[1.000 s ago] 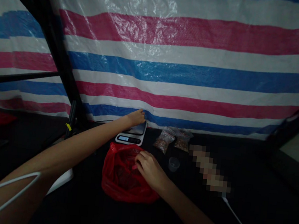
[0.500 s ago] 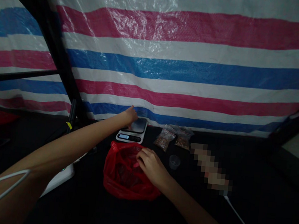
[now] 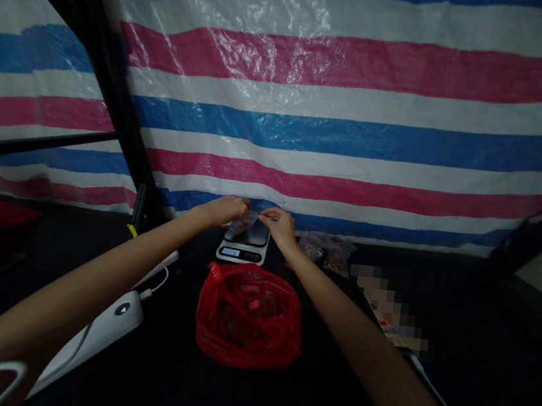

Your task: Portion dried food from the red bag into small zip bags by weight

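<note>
Above the white kitchen scale (image 3: pixel 241 255), a small clear plastic bag (image 3: pixel 248 221) is between my two hands. My left hand (image 3: pixel 228 210) pinches it on the left, and my right hand (image 3: pixel 278 224) has thumb and forefinger closed at its right edge. The bag is faint, and I cannot make out what is in it. The scale's small display is lit. Nearer to me sits an open red plastic bag (image 3: pixel 246 349), with dark contents and a pinkish piece showing inside; neither hand touches it.
Zip bags of brown bits (image 3: pixel 338 262) lie right of the scale, partly behind my right wrist. A white power bank (image 3: pixel 108 321) with a cable is at left. A pixelated device (image 3: pixel 386 305) with a white cable is at right. Striped sheeting (image 3: pixel 336 132) hangs behind.
My right hand has left the red bag and moved up to the scale beside my left hand. A clear bag now shows between them. The small clear cup is hidden behind my right arm.
</note>
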The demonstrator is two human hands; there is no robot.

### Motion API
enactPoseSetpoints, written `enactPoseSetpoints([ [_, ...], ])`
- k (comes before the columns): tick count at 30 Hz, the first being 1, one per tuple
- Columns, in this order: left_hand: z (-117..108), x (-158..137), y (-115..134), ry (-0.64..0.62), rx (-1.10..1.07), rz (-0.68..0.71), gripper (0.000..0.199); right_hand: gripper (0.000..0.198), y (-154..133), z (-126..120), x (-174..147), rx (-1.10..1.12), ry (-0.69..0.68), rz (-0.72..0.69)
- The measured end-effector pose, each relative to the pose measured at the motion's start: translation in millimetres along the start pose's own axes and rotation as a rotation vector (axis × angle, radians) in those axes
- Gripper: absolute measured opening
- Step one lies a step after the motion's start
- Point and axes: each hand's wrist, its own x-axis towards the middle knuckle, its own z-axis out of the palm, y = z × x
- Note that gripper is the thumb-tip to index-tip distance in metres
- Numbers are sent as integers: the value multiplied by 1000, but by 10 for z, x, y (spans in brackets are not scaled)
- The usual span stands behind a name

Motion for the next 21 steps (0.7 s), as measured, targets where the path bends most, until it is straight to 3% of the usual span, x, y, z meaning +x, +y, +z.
enactPoseSetpoints([
  [6,31,-107,-40,-29,21,32,14,8,-57,301,192,-196,-22,-7],
  [12,54,-71,-25,-4,150,23,14,20,-255,143,85,-434,-16,-106],
  [16,32,2,-2,18,314,24,16,25,-260,-458,-101,-519,9,-257],
  [18,38,43,35,35,347,6,19,25,-144,-932,-244,-498,-22,-317],
  [21,101,115,134,51,347,-19,17,25,173,-1682,-499,-524,-82,-277],
])
